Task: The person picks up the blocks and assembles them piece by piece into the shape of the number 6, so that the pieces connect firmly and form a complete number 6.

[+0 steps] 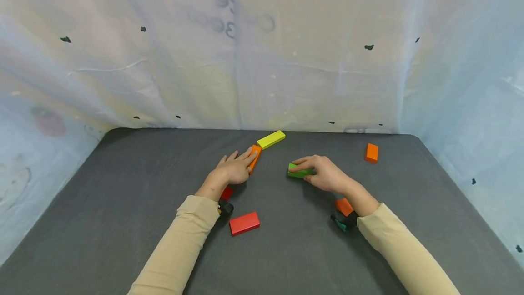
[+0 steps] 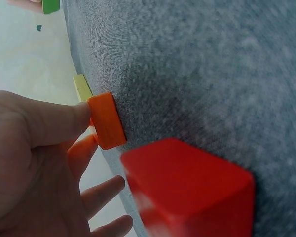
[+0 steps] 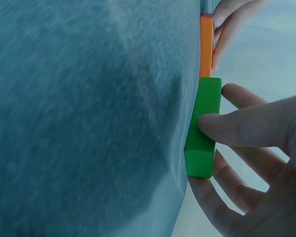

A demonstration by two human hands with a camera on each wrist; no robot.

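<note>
Far out on the grey surface, my left hand (image 1: 234, 169) pinches an orange block (image 2: 107, 121) between thumb and index finger, the other fingers spread. The orange block's far end meets a yellow block (image 1: 271, 139), which lies slanted. To the right, my right hand (image 1: 325, 174) grips a green block (image 3: 203, 128), its thumb across one side and its fingers behind. The green block is close over the grey cloth. A red block (image 2: 187, 187) lies near the left wrist, partly hidden by it in the head view.
Another red block (image 1: 244, 223) lies between the forearms. One orange block (image 1: 344, 206) sits beside the right wrist, and another orange block (image 1: 371, 153) is at the far right. A pale sheet (image 1: 262, 67) rises along the back edge and both sides of the grey surface (image 1: 286, 258).
</note>
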